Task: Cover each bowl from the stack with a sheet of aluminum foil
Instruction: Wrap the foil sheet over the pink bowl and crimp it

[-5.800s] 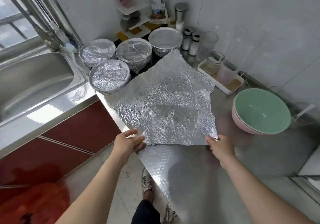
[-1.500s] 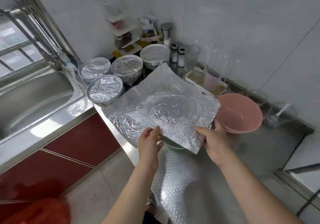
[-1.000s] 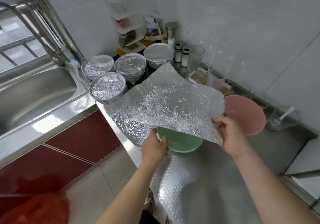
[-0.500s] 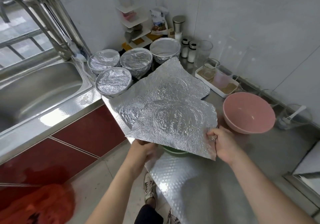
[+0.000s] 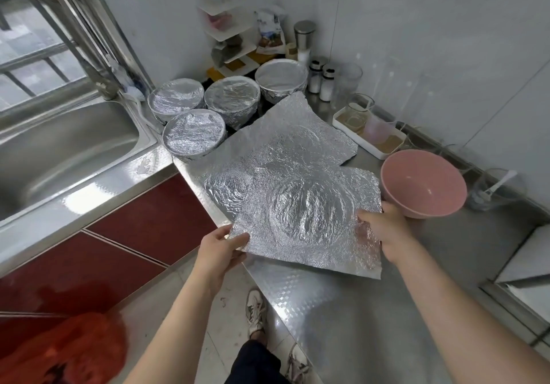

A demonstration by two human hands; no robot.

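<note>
A: You've got four foil-covered bowls (image 5: 176, 100) (image 5: 232, 93) (image 5: 194, 131) (image 5: 281, 76) just right of the sink (image 5: 68, 145).

B: Count your loose foil too: two, the upper foil sheet (image 5: 309, 220) and the lower foil sheet (image 5: 297, 133), further right of the sink.

A: You have one pink bowl (image 5: 422, 187), uncovered, farthest right of the sink.

B: Toward the wall, right of the sink, you've two shakers (image 5: 315, 75) (image 5: 327, 84) and one steel canister (image 5: 304, 34).

A: And your hands: two, left hand (image 5: 220, 252) and right hand (image 5: 384, 232).

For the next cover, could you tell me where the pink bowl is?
Head view, right side: pink bowl on the steel counter, just beyond the right hand.
</note>
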